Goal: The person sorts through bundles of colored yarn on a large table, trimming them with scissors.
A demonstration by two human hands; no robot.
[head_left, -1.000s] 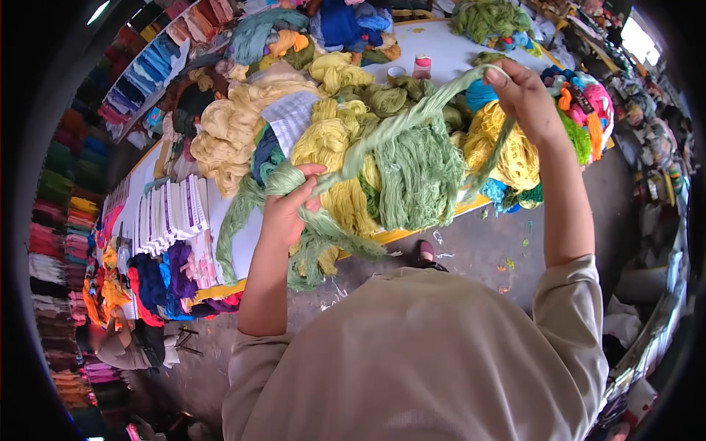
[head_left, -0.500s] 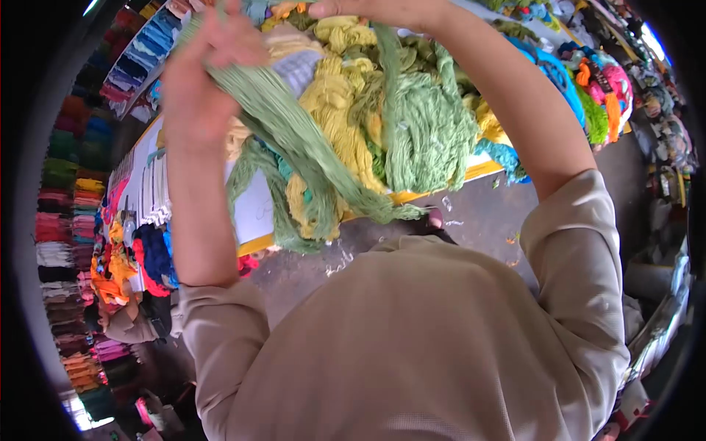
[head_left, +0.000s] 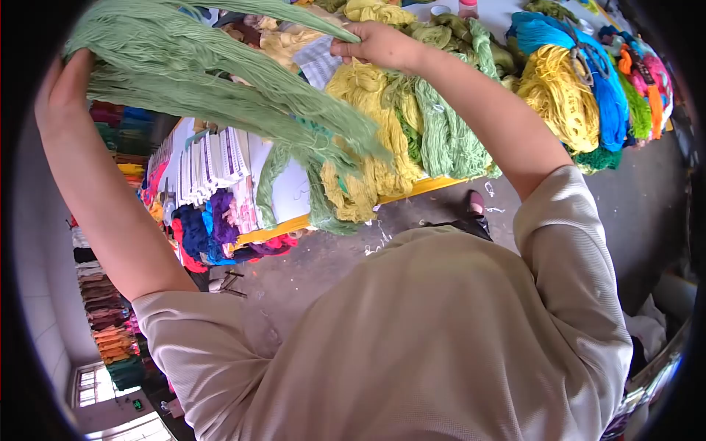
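A large hank of light green thread (head_left: 213, 62) stretches across the upper left, fanned out in the air above the table. My left hand (head_left: 68, 81) is raised at the far left and holds one end, its fingers mostly covered by strands. Pinched between the fingers of my right hand (head_left: 379, 48) is a narrow strand of the same green thread. Below my right hand lie yellow hanks (head_left: 368, 95), with another light green hank (head_left: 452, 125) beside them. A checked cloth (head_left: 318, 62) lies just left of my right hand.
The table's yellow edge (head_left: 419, 187) runs in front of my body. Blue thread (head_left: 607, 95) and a yellow bundle (head_left: 559, 95) hang at the right. White labelled stacks (head_left: 213, 165) stand at the left, above dark blue and purple bundles. A pink-lidded jar (head_left: 468, 9) is at the back.
My left hand has moved outward to the left, spreading the green hank wider. My right hand has come down and holds a strand. The view has shifted, showing more of the right side bundles.
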